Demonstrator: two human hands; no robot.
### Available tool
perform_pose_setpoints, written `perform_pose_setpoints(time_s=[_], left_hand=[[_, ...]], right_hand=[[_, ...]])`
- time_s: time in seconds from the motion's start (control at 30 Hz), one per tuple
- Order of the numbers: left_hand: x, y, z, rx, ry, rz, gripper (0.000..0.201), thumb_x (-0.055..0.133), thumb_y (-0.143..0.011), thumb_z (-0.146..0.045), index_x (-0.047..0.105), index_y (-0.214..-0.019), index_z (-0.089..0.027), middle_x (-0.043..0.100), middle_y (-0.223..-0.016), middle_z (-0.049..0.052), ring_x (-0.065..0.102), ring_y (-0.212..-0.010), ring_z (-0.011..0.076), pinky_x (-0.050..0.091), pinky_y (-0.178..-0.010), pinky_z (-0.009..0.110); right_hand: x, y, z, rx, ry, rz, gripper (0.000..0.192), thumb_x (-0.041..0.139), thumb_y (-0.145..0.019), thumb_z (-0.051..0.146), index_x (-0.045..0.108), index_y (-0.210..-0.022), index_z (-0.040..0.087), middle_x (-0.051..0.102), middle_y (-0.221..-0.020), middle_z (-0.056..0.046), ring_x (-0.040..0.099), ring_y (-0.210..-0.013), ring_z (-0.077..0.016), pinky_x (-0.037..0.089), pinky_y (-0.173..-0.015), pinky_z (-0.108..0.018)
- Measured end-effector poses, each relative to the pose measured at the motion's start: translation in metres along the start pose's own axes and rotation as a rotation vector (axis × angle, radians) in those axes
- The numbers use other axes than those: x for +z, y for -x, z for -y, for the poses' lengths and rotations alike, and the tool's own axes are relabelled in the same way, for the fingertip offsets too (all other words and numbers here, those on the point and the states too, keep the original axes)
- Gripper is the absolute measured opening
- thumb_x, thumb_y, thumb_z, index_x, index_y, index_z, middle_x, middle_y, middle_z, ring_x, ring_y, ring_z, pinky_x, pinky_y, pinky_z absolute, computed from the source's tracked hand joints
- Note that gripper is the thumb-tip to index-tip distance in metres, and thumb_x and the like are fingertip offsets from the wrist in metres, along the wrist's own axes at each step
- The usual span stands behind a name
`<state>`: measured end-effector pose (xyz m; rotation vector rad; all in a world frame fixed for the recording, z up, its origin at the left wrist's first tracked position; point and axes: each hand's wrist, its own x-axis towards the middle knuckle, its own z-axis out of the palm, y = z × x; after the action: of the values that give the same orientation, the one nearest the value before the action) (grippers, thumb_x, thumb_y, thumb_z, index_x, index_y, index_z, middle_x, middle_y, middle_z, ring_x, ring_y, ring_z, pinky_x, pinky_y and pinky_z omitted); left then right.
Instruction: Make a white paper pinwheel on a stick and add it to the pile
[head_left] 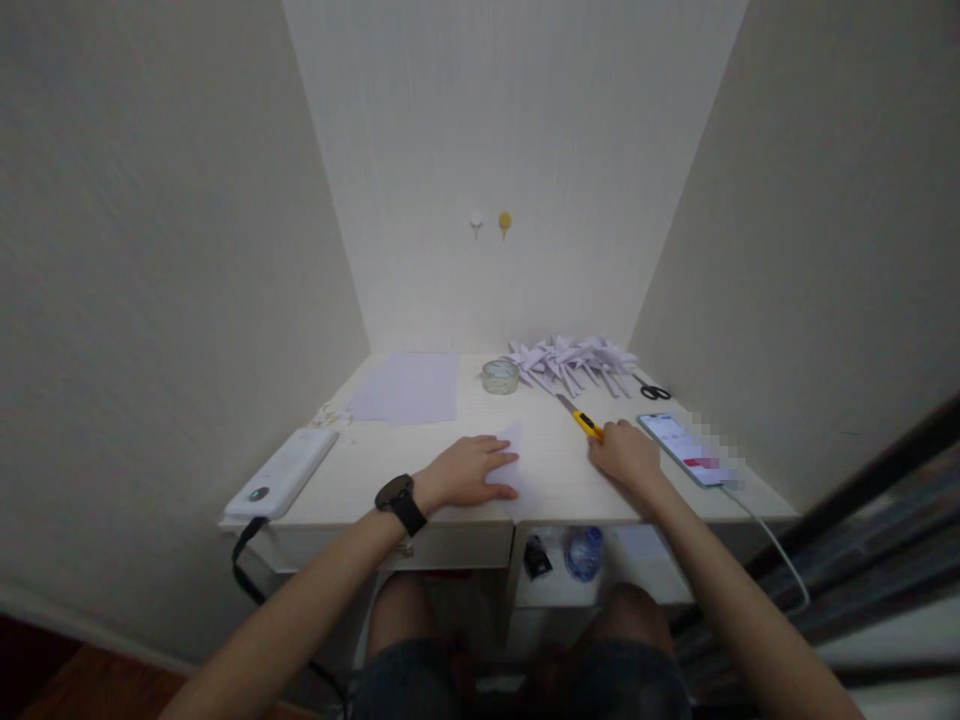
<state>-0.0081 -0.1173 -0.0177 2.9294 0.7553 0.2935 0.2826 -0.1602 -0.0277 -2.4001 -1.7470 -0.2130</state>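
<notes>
My left hand (pixel 474 470), with a dark watch on its wrist, lies with fingers spread on a small piece of white paper (pixel 513 437) near the desk's front edge. To its right, my right hand (pixel 626 455) is closed around the yellow handle of a utility knife (pixel 583 418). The blade points up and left, away from me, and appears to rest on or just above the desk top. A roll of clear tape (pixel 499 377) stands beyond the hands. Behind the knife is a pile of folded white paper pinwheel shapes (pixel 574 362).
White paper sheets (pixel 409 388) lie at the back left. A white power bank (pixel 283 474) with a black cable sits at the left edge. On the right are a charging phone (pixel 686 450) and black-handled scissors (pixel 655 392). Walls enclose the desk; a plastic bottle (pixel 584 553) is underneath.
</notes>
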Motion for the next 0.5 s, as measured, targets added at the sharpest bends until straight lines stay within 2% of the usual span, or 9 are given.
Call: perform_pose_setpoints(time_s=[0.1, 0.2, 0.27, 0.37, 0.5], left_hand=[[0.001, -0.001, 0.002, -0.040, -0.066, -0.063, 0.067, 0.063, -0.081, -0.065, 0.062, -0.131, -0.020, 0.059, -0.137, 0.015, 0.054, -0.123, 0.0317, 0.037, -0.105, 0.041], [0.002, -0.002, 0.006, -0.057, -0.086, -0.099, 0.069, 0.067, -0.077, -0.065, 0.064, -0.128, -0.018, 0.065, -0.122, 0.013, 0.055, -0.113, 0.0301, 0.039, -0.101, 0.039], [0.003, -0.002, 0.008, -0.093, -0.088, -0.125, 0.069, 0.070, -0.074, -0.066, 0.066, -0.124, -0.018, 0.064, -0.112, 0.012, 0.055, -0.108, 0.0293, 0.041, -0.097, 0.039], [0.005, -0.002, 0.009, -0.160, -0.070, -0.157, 0.069, 0.074, -0.068, -0.066, 0.068, -0.118, -0.019, 0.059, -0.107, 0.011, 0.055, -0.099, 0.0267, 0.043, -0.089, 0.037], [0.008, -0.004, 0.007, -0.194, -0.070, -0.188, 0.063, 0.077, -0.067, -0.065, 0.068, -0.106, -0.015, 0.055, -0.105, 0.009, 0.055, -0.095, 0.0244, 0.045, -0.083, 0.034]], right_hand=[[0.001, 0.015, -0.018, -0.027, -0.013, -0.027, 0.034, 0.044, -0.092, 0.030, 0.069, -0.103, 0.008, 0.065, -0.103, -0.023, 0.065, -0.096, -0.0328, 0.048, -0.073, -0.037], [0.009, 0.028, -0.036, -0.084, -0.061, -0.079, 0.030, 0.046, -0.091, 0.025, 0.068, -0.104, 0.008, 0.064, -0.102, -0.021, 0.063, -0.097, -0.0320, 0.047, -0.081, -0.038], [0.016, 0.034, -0.043, -0.152, -0.131, -0.106, 0.031, 0.047, -0.090, 0.023, 0.067, -0.108, 0.008, 0.063, -0.104, -0.020, 0.061, -0.100, -0.0308, 0.046, -0.088, -0.038], [0.023, 0.039, -0.046, -0.307, -0.258, -0.112, 0.032, 0.048, -0.091, 0.025, 0.066, -0.112, 0.009, 0.063, -0.107, -0.018, 0.058, -0.103, -0.0286, 0.044, -0.095, -0.036], [0.027, 0.040, -0.036, -0.479, -0.371, -0.110, 0.031, 0.047, -0.092, 0.025, 0.065, -0.113, 0.012, 0.062, -0.107, -0.016, 0.056, -0.103, -0.0271, 0.044, -0.095, -0.036]])
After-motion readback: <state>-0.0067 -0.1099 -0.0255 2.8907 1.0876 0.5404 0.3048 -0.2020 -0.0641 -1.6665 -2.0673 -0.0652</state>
